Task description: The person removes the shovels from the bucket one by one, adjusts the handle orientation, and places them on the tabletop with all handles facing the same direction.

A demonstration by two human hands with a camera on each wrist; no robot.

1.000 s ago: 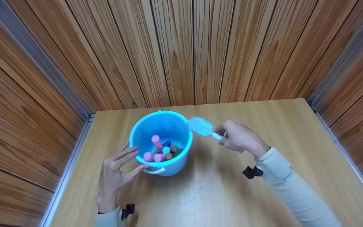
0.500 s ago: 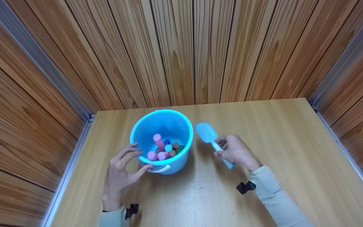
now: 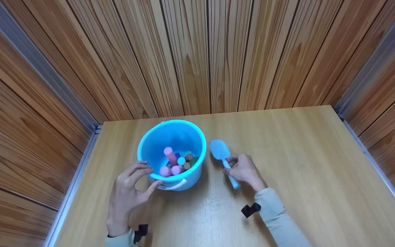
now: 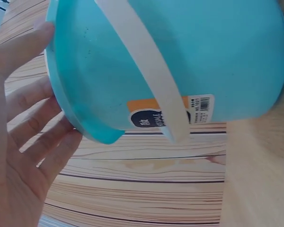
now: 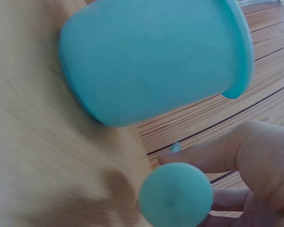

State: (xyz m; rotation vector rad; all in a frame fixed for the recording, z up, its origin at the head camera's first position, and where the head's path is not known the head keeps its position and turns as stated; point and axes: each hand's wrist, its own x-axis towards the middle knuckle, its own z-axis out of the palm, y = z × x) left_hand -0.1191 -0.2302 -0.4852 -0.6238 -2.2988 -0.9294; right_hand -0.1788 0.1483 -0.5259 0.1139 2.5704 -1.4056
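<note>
A light-blue toy bucket (image 3: 194, 176) stands upright on the wooden table, its white handle (image 3: 172, 186) hanging down in front. Inside lie several small cylinders, among them an upright pink cylinder (image 3: 170, 156). My left hand (image 3: 127, 192) touches the bucket's left rim with fingertips and thumb spread along it; the left wrist view shows this rim (image 4: 61, 90) up close. In my right hand (image 3: 243, 169), a light-blue toy shovel (image 3: 220, 149) is pinched by its handle, just right of the bucket and apart from it. The shovel's round handle end (image 5: 176, 196) fills the lower right wrist view.
The wooden table (image 3: 297, 154) extends to the right and front. Wood-panelled walls (image 3: 190, 58) enclose it at the back and both sides, with metal rails (image 3: 70, 185) along the side edges. Black wrist mounts (image 3: 251, 209) sit on both wrists.
My right hand has moved left and toward me, with the shovel turning from sideways to more upright in view and leaving the bucket's rim. The left hand stays at the rim.
</note>
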